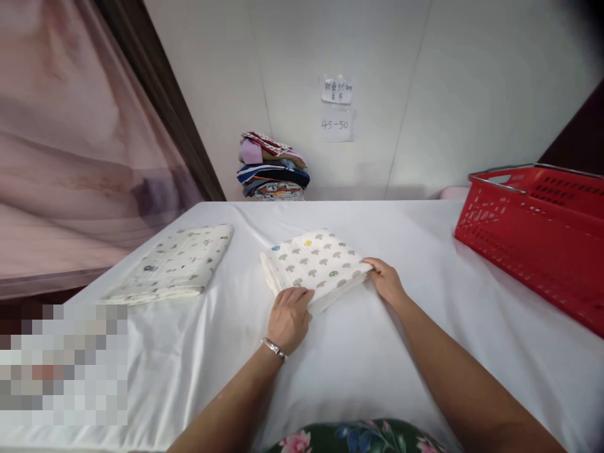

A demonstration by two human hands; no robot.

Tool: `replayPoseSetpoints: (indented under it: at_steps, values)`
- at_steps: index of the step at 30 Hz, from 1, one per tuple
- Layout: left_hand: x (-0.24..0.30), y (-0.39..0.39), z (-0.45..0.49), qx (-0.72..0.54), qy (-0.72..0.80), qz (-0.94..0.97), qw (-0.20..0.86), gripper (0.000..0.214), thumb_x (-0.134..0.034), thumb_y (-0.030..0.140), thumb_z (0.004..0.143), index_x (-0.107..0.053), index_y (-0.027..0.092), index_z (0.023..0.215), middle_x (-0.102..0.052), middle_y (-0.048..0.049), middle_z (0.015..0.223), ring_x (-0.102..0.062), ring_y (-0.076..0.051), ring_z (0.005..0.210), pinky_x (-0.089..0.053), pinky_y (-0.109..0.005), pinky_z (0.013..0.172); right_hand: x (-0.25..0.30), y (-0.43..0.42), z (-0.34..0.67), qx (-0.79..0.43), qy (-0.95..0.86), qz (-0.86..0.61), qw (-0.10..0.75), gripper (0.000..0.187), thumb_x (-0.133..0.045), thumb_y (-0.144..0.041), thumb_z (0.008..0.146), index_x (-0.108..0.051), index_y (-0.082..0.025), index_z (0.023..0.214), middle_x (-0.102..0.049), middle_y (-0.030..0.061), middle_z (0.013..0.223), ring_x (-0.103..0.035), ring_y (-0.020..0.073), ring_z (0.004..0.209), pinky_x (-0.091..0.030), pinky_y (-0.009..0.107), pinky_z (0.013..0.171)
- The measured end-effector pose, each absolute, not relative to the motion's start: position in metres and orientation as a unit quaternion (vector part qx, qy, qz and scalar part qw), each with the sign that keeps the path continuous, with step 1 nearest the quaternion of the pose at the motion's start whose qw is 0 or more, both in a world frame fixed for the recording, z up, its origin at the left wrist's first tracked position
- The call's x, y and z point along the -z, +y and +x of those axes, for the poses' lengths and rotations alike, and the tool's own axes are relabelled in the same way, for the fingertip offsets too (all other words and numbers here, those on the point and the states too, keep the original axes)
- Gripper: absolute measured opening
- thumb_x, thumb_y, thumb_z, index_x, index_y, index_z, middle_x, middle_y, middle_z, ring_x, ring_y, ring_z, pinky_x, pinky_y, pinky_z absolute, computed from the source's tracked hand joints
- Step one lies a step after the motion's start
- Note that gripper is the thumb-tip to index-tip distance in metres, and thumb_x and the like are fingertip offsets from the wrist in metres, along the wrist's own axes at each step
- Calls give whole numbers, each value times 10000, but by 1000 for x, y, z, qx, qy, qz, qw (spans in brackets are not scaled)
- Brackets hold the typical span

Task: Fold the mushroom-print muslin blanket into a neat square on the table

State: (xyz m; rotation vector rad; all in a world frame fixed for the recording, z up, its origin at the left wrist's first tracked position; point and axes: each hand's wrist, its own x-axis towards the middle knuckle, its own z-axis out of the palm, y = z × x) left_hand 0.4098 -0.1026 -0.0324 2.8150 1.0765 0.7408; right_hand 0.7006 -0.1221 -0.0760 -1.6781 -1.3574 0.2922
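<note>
A folded white cloth with a print of grey-brown mushrooms and a few coloured ones lies in front of me, turned at an angle. My left hand, with a silver bracelet at the wrist, grips its near left corner, fingers curled over the top. At the right corner, my right hand pinches the cloth's edge between thumb and fingers. The near edge looks slightly raised between the hands. To the left lies another folded cream cloth with small scattered prints, touched by neither hand.
White sheeting covers the table. A red plastic basket with metal handles stands on the right. Behind the table's far edge rises a stack of folded fabrics against the wall. A pink curtain hangs at left. Paper notes are on the wall.
</note>
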Motion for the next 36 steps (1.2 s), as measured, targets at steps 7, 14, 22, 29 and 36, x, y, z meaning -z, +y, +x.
replayPoseSetpoints:
  at_steps: [7, 14, 22, 29, 36]
  values:
    - [28, -111, 412, -227, 355, 906, 34, 441, -452, 39, 700, -563, 174, 1105, -598, -59, 1038, -491, -210, 970, -385, -371, 912, 83, -122, 706, -22, -608, -668, 427, 415, -414, -164, 708, -613, -219, 1069, -600, 49, 1133, -547, 220, 1033, -437, 408, 910]
    - [29, -112, 411, -237, 354, 903, 58, 460, -467, 44, 663, -558, 192, 1089, -594, -61, 1006, -493, -210, 944, -397, -373, 874, 58, -131, 661, 117, -755, -560, 319, 487, -421, -217, 821, -421, -216, 1308, -458, 73, 1328, -358, 269, 1259, -283, 516, 1021]
    - [26, -104, 402, -325, 354, 865, 143, 210, -517, 223, 779, -636, 202, 950, -648, -41, 878, -568, -169, 834, -425, -318, 795, 58, -133, 656, 64, -816, -532, 218, 429, -402, -290, 884, -418, -232, 1309, -472, 50, 1321, -394, 220, 1240, -289, 486, 1022]
    - [28, -62, 375, -425, 556, 651, 295, 168, -504, 250, 765, -661, 193, 766, -667, -3, 769, -592, -128, 719, -438, -225, 660, 50, -138, 654, 37, -808, -534, 244, 405, -408, -296, 888, -440, -222, 1286, -496, 50, 1298, -391, 224, 1243, -272, 494, 1033]
    - [24, -35, 368, -337, 631, 622, 318, 225, -545, 379, 728, -607, 182, 641, -572, 25, 568, -515, -113, 561, -357, -213, 528, 32, -145, 615, 29, -831, -490, 261, 345, -395, -261, 897, -470, -217, 1232, -542, 61, 1236, -424, 223, 1208, -266, 487, 1036]
